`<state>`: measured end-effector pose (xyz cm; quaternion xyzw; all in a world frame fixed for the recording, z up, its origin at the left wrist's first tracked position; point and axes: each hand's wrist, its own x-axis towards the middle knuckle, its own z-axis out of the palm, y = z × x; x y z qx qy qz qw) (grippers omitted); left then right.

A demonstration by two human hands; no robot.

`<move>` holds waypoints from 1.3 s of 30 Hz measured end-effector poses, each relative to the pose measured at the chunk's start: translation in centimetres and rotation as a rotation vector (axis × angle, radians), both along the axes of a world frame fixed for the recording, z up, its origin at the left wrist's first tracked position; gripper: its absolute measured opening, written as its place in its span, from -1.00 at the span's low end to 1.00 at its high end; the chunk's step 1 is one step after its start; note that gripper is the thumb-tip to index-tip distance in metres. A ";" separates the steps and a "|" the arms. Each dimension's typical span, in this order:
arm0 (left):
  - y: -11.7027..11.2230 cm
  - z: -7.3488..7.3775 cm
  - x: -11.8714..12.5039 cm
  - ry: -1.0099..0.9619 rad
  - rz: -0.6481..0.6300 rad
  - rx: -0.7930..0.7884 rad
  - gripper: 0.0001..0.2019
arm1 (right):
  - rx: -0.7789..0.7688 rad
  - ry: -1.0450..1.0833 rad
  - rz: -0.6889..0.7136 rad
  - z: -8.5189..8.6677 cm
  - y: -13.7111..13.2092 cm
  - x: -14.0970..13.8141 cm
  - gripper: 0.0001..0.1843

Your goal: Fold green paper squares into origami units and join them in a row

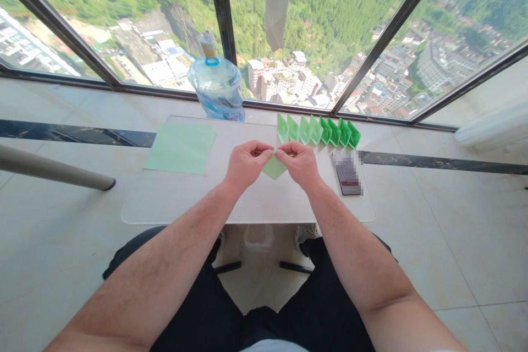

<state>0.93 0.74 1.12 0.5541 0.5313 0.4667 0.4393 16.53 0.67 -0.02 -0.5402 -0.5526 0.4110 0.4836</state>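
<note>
A small piece of folded light green paper (274, 168) is held over the middle of the low table. My left hand (246, 164) pinches its upper left side between thumb and fingers. Close beside it, my right hand (300, 164) pinches the upper right side, and the fingertips of both hands almost meet. The paper's lower end comes to a point below the hands; its upper part is mostly covered by fingers. Behind my right hand stands a row of several folded green paper boats (317, 131), pale at the left and darker at the right.
Flat light green sheets (180, 148) lie on the left of the white table (165, 198). A phone (346, 176), partly pixelated, rests at the right. Beyond the table's far edge stands a large water bottle (216, 88) by the window. A beige pole (53, 168) is at the left.
</note>
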 end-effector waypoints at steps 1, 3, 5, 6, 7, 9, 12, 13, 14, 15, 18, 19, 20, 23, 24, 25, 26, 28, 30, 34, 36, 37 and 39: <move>0.0 0.0 0.0 -0.002 0.002 -0.005 -0.83 | -0.007 0.015 0.002 0.0 0.0 0.0 -0.77; 0.1 -0.1 0.0 -0.003 0.007 -0.012 -0.83 | -0.026 0.050 0.001 -0.1 0.1 0.1 -0.76; 0.2 -0.3 0.0 -0.009 0.011 -0.019 -0.83 | -0.033 0.079 -0.001 -0.1 0.1 0.2 -0.76; 0.2 -0.3 0.0 -0.017 0.013 -0.024 -0.82 | -0.029 0.091 0.001 -0.1 0.2 0.2 -0.77; 0.2 -0.4 0.0 -0.027 0.014 -0.031 -0.82 | -0.022 0.100 0.007 -0.1 0.2 0.2 -0.78; 0.2 -0.5 0.0 -0.050 0.017 -0.047 -0.81 | -0.008 0.107 0.020 -0.1 0.2 0.1 -0.79; 0.2 -0.5 0.0 -0.079 0.013 -0.073 -0.79 | 0.001 0.091 0.026 -0.2 0.1 0.1 -0.81; 0.2 -0.5 0.0 -0.082 0.009 -0.079 -0.79 | 0.001 0.084 0.025 -0.2 0.1 0.0 -0.82; 0.2 -0.5 0.0 -0.083 0.006 -0.082 -0.79 | 0.002 0.080 0.024 -0.3 0.1 0.0 -0.83; 0.2 -0.5 0.0 -0.082 0.003 -0.084 -0.79 | 0.005 0.077 0.023 -0.3 0.0 0.0 -0.84; 0.2 -0.5 0.0 -0.065 0.004 -0.084 -0.80 | 0.019 0.062 0.020 -0.3 0.0 -0.1 -0.84; 0.2 -0.6 0.0 -0.059 0.003 -0.085 -0.80 | 0.022 0.053 0.020 -0.3 0.0 -0.1 -0.84; 0.2 -0.6 0.0 -0.052 0.001 -0.086 -0.81 | 0.022 0.043 0.021 -0.2 -0.1 -0.2 -0.83; 0.3 -0.6 0.1 -0.042 0.013 -0.079 -0.82 | 0.014 0.033 0.022 -0.1 -0.1 -0.3 -0.81; 0.3 -0.6 0.1 -0.043 0.029 -0.067 -0.81 | 0.008 0.039 0.016 0.0 -0.1 -0.3 -0.79; 0.4 -0.6 0.1 -0.046 0.050 -0.052 -0.79 | -0.002 0.047 0.009 0.0 -0.1 -0.3 -0.76; 0.5 -0.5 0.1 -0.051 0.075 -0.033 -0.76 | -0.017 0.053 0.003 0.0 -0.1 -0.3 -0.73; 0.5 -0.4 0.0 -0.056 0.113 0.002 -0.72 | -0.059 0.051 -0.003 0.0 0.0 -0.2 -0.72; 0.5 -0.2 -0.1 -0.048 0.123 0.019 -0.73 | -0.102 0.055 -0.003 0.1 0.1 0.0 -0.73; 0.4 0.0 -0.3 0.018 0.090 0.020 -0.80 | -0.120 0.083 -0.029 0.4 0.0 0.3 -0.73; 0.4 -0.1 -0.4 0.048 0.066 0.025 -0.83 | -0.106 0.074 -0.042 0.5 -0.1 0.4 -0.73; 0.4 -0.1 -0.5 0.057 0.053 0.029 -0.84 | -0.096 0.072 -0.046 0.6 -0.1 0.4 -0.73; 0.4 -0.2 -0.6 0.071 0.031 0.033 -0.86 | -0.071 0.075 -0.046 0.6 -0.1 0.4 -0.74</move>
